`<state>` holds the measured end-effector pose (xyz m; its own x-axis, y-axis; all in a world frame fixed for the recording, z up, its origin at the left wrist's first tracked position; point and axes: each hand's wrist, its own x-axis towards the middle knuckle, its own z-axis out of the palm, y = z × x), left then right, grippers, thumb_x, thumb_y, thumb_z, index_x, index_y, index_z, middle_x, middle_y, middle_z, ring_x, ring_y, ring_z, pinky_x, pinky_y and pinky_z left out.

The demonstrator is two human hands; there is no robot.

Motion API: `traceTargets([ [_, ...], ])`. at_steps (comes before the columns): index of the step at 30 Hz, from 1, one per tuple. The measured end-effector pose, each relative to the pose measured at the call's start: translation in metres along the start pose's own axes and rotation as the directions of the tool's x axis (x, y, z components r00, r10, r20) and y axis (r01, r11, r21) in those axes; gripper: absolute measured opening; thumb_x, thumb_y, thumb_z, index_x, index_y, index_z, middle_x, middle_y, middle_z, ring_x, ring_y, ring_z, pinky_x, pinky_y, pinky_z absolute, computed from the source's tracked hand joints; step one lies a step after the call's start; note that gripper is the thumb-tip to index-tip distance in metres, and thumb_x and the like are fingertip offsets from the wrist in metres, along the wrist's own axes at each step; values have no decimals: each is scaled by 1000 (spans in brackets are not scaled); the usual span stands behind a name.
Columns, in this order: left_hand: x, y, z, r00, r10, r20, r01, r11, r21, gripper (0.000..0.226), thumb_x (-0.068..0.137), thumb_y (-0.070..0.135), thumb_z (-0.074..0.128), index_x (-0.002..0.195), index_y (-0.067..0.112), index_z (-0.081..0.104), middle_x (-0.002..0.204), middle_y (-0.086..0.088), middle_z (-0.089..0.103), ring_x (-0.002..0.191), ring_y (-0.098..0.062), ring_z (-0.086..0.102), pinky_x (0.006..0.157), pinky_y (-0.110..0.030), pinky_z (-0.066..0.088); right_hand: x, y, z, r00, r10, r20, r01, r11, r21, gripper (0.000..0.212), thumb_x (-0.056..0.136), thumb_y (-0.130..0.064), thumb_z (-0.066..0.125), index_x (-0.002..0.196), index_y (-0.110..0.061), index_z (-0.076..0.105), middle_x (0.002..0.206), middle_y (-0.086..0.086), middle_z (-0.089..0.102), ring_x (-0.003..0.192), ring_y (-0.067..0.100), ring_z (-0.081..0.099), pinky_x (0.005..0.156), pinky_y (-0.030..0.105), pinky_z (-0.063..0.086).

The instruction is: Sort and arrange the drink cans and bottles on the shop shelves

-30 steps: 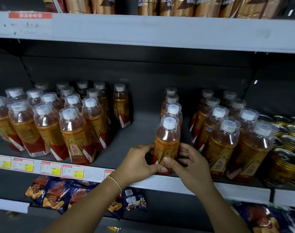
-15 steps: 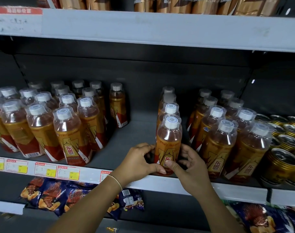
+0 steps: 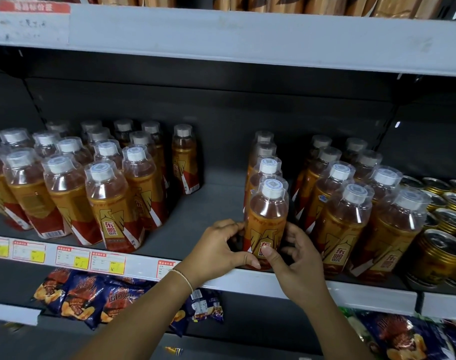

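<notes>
Amber drink bottle (image 3: 267, 222) stands upright at the front edge of the middle shelf (image 3: 351, 294), heading a single file with 3 bottles behind it (image 3: 267, 166) (label facing out, likely for shoppers). The left hand (image 3: 221, 248) and right hand (image 3: 297, 258) both curl round its lower body, thumbs on the label, probably to square it with that file.

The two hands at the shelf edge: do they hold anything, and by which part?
Both hold the front white-capped amber plastic bottle, at its lower labelled body: the left hand on its left side, the right hand on its right.
</notes>
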<state>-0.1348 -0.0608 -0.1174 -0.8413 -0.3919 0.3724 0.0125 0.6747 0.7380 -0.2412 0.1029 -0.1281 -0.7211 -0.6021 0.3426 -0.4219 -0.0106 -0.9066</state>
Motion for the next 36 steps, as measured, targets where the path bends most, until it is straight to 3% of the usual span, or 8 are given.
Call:
traceTargets([
  [10,1,-5,1,1000,8,14,-9,999,42,81,60,74,72,125,26,64,106,12,61,104,-4,54,90,-17,45,1,0,0,999,37,17,-36,999,-13,55,82,-25,80,121,-51,51,119,-22,64,111,5,62,95,41,53],
  [15,1,-7,0,999,-19,39,17,999,42,83,61,69,74,129,23,61,111,9,61,108,-4,52,93,-19,44,0,-2,-1,999,38,22,-37,998,-49,55,83,-29,78,127,-47,50,124,-16,63,114,6,60,96,42,53],
  [17,2,-8,-1,999,-21,35,20,999,38,73,73,64,72,129,19,61,110,8,62,107,-4,53,95,-22,45,0,-3,-3,999,42,34,-40,998,-55,56,84,-29,78,131,-41,51,124,-15,63,114,6,60,96,43,52],
  [21,5,-8,-6,994,-16,-105,15,1000,-13,56,96,57,37,127,19,62,119,5,65,112,-2,56,98,-21,43,1,-5,-6,995,74,66,-69,994,-85,57,83,-35,78,132,-42,48,129,-13,60,118,7,58,99,40,52],
  [25,28,-7,-13,968,-48,-246,61,997,47,53,99,47,33,131,13,59,130,-3,62,120,-12,54,104,-26,39,0,-10,-8,993,92,75,-83,989,-123,55,82,-37,78,121,-56,44,127,-21,57,117,4,57,97,31,53],
  [28,56,-11,-17,961,-189,-204,176,981,-79,54,101,52,33,140,18,50,140,-2,55,130,-16,49,113,-39,36,0,-11,-8,991,117,71,-101,976,-193,57,79,-41,80,120,-58,44,121,-23,55,106,2,59,86,22,52],
  [30,76,-14,-17,942,-296,-158,253,936,-245,57,100,54,35,145,21,43,147,-1,48,136,-18,44,117,-43,31,-1,-11,-8,990,124,61,-103,956,-274,62,77,-45,81,129,-48,47,117,-17,57,99,3,58,82,21,50],
  [36,125,-14,0,891,-453,19,359,679,-640,72,97,66,27,154,22,26,158,-4,32,144,-22,31,120,-46,23,-10,-12,2,996,90,-7,-83,882,-463,80,70,-57,79,140,-32,50,113,-11,57,84,-2,50,68,6,35],
])
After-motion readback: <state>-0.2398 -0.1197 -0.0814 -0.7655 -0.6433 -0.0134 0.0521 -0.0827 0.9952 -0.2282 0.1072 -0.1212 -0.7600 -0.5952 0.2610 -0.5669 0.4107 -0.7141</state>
